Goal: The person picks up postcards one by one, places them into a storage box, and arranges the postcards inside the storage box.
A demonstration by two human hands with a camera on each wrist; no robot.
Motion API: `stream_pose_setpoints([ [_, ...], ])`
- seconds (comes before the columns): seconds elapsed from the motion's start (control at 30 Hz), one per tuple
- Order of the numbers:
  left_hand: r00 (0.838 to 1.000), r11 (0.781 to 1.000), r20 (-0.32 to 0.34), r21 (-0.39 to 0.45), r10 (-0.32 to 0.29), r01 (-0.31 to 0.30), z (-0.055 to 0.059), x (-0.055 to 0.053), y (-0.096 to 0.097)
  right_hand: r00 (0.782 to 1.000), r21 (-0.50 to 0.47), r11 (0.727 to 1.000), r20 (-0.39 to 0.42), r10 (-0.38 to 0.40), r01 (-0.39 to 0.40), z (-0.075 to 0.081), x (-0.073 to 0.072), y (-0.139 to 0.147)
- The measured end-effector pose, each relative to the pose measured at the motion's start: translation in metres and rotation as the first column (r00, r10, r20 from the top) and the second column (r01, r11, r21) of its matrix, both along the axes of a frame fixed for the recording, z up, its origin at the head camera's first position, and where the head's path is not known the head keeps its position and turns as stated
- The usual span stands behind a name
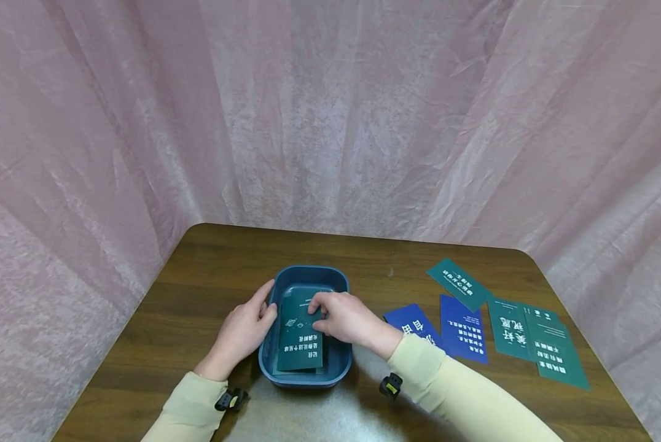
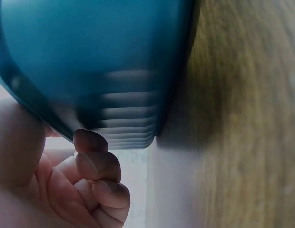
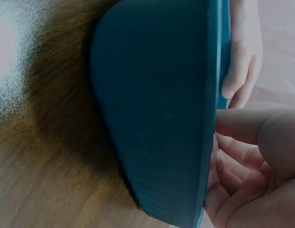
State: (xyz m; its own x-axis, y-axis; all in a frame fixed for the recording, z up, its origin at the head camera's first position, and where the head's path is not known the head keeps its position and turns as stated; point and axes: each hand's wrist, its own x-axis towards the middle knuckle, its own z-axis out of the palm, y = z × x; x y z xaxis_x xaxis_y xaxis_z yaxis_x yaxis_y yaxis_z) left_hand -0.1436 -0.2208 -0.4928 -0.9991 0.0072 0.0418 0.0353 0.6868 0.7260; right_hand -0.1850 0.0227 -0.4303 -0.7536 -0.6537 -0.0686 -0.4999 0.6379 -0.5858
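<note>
The fingers of the right hand (image 1: 344,316) are bent and touch a dark green card (image 1: 297,350) by its right edge; from where I stand I can't tell whether they pinch it or only rest on it. The card lies directly under those fingers, inside a blue box (image 1: 305,384), its white lettering and little planet drawing facing up. Just left of them, the left hand (image 1: 244,331) holds the box's left rim, thumb over the edge and fingers outside against the wall, some curled.

Both wrists wear a small black device, below pale yellow sleeves (image 1: 189,405). To the right of the right fingers, partly behind that forearm, lies a near blue card (image 1: 413,319), with a far blue card (image 1: 469,337) just beside it. A slanting green card (image 1: 456,282) overlaps the latter's top, and farther right are two overlapping green cards (image 1: 510,331). Under everything spreads the brown tabletop (image 1: 220,270); beyond the fingers, past its far edge, hangs a pink curtain (image 1: 319,123)
</note>
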Motion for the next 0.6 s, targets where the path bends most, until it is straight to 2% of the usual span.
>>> stream_pose_setpoints([
  [0.13,1.0,1.0,-0.006,-0.006,0.003,-0.003,0.0,0.0,0.0,0.996,0.092,0.996,-0.086,0.027,-0.019,-0.002,0.003,-0.004],
  [0.33,1.0,1.0,-0.002,-0.01,0.003,-0.003,-0.001,0.0,0.0,0.985,0.207,0.977,-0.144,0.092,-0.061,-0.003,0.004,-0.008],
  [0.6,1.0,1.0,0.002,-0.006,0.005,-0.005,-0.001,0.0,0.0,0.976,0.301,0.951,-0.174,0.129,-0.072,-0.006,0.004,-0.015],
])
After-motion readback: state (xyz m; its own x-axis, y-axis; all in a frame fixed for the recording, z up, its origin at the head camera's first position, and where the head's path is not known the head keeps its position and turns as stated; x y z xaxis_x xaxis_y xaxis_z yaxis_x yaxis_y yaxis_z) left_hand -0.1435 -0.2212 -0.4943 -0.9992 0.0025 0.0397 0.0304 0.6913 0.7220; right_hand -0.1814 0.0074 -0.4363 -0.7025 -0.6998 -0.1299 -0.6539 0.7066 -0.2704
